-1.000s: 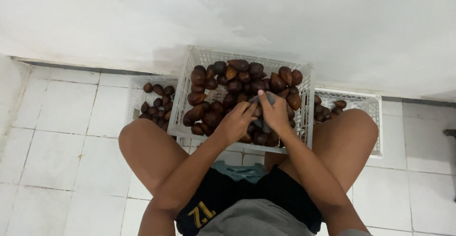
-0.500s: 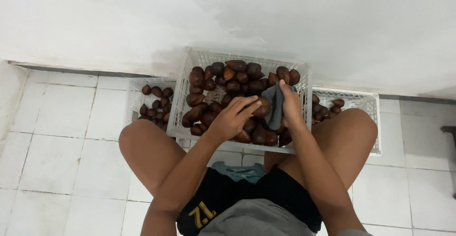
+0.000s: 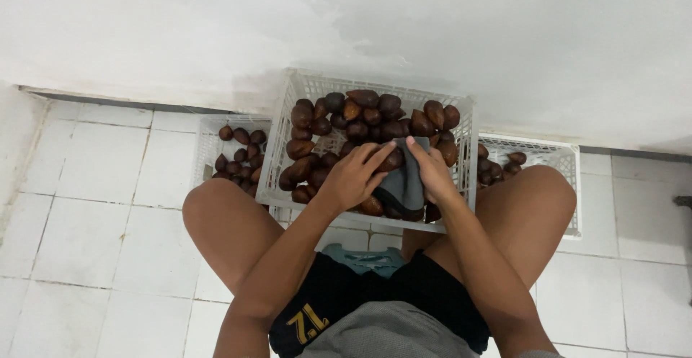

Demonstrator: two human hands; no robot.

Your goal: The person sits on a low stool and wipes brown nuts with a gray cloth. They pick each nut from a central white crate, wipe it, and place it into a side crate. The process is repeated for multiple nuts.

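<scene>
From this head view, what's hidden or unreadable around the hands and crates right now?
- Fruit under the grey cloth: covered by cloth and right hand.
- Left hand palm: faces down, contents unseen.
- Right crate: mostly behind the right thigh.
- Left crate: partly behind the centre crate.

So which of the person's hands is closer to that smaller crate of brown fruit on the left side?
The left hand. It rests over the middle crate, with the small left crate just beyond its wrist side. The right hand, holding the grey cloth, sits farther off, nearer the right crate.
</scene>
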